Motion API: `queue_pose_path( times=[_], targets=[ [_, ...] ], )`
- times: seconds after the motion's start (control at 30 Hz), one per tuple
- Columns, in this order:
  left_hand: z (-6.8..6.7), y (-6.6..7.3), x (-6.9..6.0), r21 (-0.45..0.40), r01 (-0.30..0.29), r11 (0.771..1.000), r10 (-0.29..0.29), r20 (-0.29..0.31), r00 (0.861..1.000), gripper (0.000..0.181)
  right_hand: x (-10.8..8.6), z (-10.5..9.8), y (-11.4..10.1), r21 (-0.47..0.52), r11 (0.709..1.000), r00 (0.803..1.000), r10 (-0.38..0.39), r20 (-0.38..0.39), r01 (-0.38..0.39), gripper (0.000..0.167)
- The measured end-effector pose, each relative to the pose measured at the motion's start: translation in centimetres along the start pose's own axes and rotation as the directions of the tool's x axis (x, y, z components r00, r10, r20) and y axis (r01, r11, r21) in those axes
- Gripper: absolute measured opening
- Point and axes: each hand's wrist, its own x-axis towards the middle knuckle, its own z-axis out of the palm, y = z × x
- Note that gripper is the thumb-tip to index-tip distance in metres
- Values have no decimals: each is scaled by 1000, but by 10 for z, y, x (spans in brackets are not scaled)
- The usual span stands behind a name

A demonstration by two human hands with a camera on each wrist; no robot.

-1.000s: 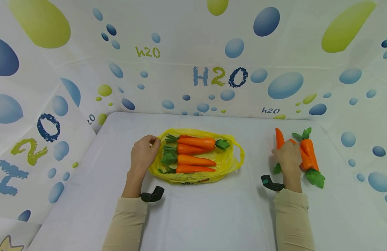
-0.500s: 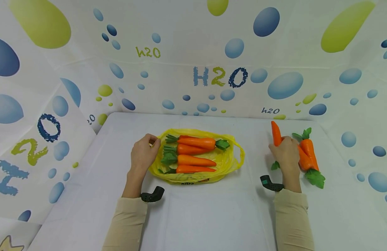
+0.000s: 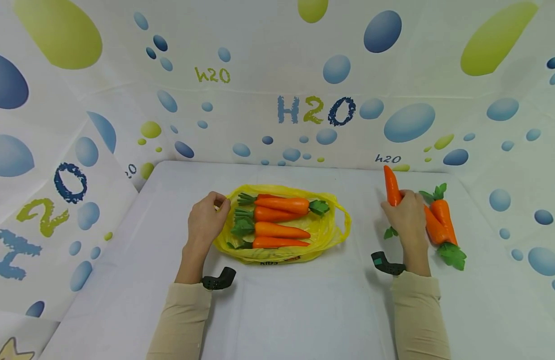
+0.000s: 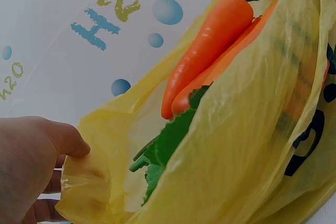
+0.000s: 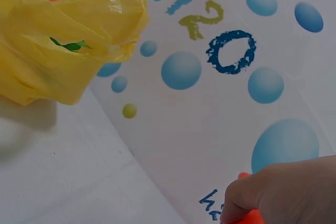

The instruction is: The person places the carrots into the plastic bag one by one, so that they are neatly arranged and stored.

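Note:
In the head view my left hand (image 3: 206,219) is at the left rim of a yellow plastic bag (image 3: 328,234) that lies spread open. The left wrist view has the thumb and fingers pinching the bag's edge (image 4: 86,184). Several orange carrots (image 3: 282,229) with green tops lie inside the bag. My right hand (image 3: 409,216) grips another carrot (image 3: 391,184), its tip pointing up and away and its green leaves (image 3: 390,232) showing below the hand. In the right wrist view, my hand (image 5: 294,191) hides most of that carrot.
To the right of my right hand lie more carrots (image 3: 445,217) with leafy tops, partly overlapping. A white cloth-covered table (image 3: 300,310) spans the front. Behind it rises a white backdrop (image 3: 259,45) with blue and green spots and H2O lettering.
My right hand has shifted slightly left and away with the carrot, drawing it apart from the other carrots. My left hand and the bag have stayed in place.

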Motion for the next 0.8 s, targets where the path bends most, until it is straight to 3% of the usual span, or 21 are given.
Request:
queue_pose_path(
  times=[0.8],
  targets=[
    [1,0,0,-6,-6,1000,6,-13,1000,27,-16,-1,-34,64,988,988,-134,-79,140,62]
  ],
)
